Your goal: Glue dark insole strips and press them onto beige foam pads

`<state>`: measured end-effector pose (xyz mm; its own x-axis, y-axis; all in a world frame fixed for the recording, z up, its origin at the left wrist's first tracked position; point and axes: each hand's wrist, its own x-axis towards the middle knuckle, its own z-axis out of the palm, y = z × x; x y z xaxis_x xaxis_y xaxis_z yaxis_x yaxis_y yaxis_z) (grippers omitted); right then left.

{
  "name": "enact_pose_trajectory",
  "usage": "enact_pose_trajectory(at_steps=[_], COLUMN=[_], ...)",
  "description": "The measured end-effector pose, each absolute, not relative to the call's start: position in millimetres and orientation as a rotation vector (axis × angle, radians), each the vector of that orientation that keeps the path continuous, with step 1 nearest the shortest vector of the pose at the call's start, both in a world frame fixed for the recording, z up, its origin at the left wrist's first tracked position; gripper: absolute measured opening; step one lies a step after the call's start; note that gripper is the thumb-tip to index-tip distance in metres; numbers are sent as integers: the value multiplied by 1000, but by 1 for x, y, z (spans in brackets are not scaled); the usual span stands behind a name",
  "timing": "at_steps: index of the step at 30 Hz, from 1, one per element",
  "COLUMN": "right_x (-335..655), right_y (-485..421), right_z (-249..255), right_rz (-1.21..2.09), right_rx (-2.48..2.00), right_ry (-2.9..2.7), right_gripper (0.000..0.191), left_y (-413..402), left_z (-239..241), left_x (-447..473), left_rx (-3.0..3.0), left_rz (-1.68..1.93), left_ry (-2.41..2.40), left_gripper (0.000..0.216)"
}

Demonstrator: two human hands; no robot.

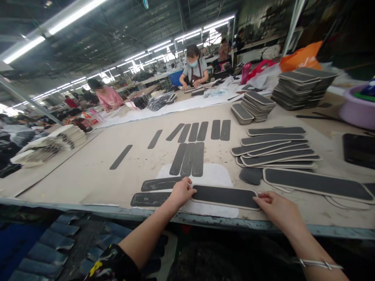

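Observation:
Between my two hands lies a long dark panel with a pale border [225,197], near the table's front edge. My left hand [182,192] pinches its left end. The fingers of my right hand [274,203] are closed on its right end. A white sheet [218,174] is partly under the panel. Left of it are two dark strips with streaked surfaces, the nearer strip [150,199] partly behind my left forearm. Several more streaked dark strips [186,159] stand side by side just beyond.
A fanned pile of pale-edged dark panels [275,146] lies to the right, with taller stacks [303,88] behind. A purple basin [359,105] is at far right. Pale stacked pieces [49,144] sit at left. Two people work across the table, one in an apron [195,72].

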<state>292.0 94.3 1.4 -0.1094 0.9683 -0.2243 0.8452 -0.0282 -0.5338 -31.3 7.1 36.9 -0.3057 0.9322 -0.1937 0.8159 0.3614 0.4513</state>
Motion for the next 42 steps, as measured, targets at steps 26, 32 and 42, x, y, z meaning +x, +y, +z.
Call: enact_pose_trajectory(at_steps=[26,32,42], right_x=[287,287,284], right_y=[90,89,85], right_z=[13,11,11], right_rz=[865,864,750], right_rx=[-1914,-1922,-1900], right_ry=[-2002,-2014,-2112], right_gripper=[17,19,19], left_y=[-25,-25,-25], left_z=[24,26,28], left_x=[-41,-40,-36], left_rx=[2334,2340,2310], left_rz=[281,292,262], left_ry=[1842,1824,1873], left_gripper=[23,24,24])
